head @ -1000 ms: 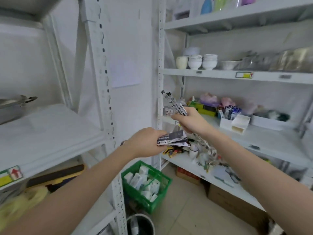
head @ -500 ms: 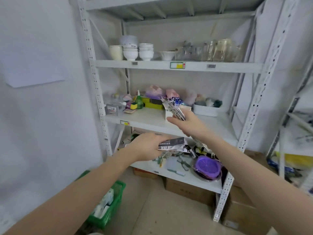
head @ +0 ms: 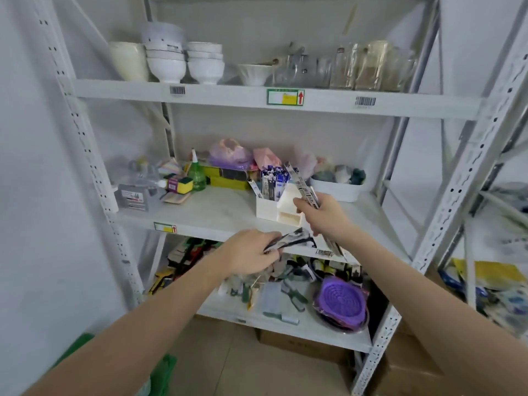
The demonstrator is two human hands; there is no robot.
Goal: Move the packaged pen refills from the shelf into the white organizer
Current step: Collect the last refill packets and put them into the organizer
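Gripping hands: two, both raised in front of the middle shelf (head: 217, 215).
Left hand (head: 248, 252): fingers curled round a small bundle of packaged refills (head: 291, 241), lying roughly level; the count is blurred.
Right hand (head: 323, 215): clamped on a long refill pack (head: 303, 184) tilted up and to the left, its top end just above the white organizer (head: 281, 208); how many packs it holds cannot be told.
White organizer: one, on the middle shelf, with several blue-and-white packs (head: 273, 180) standing upright in its rear compartment.
Behind it: one white tray (head: 337, 191) and one green bottle (head: 197, 174) on the same shelf.
Upper shelf (head: 228, 95): two stacks of white bowls (head: 185, 60) and several glass jars (head: 357, 67).
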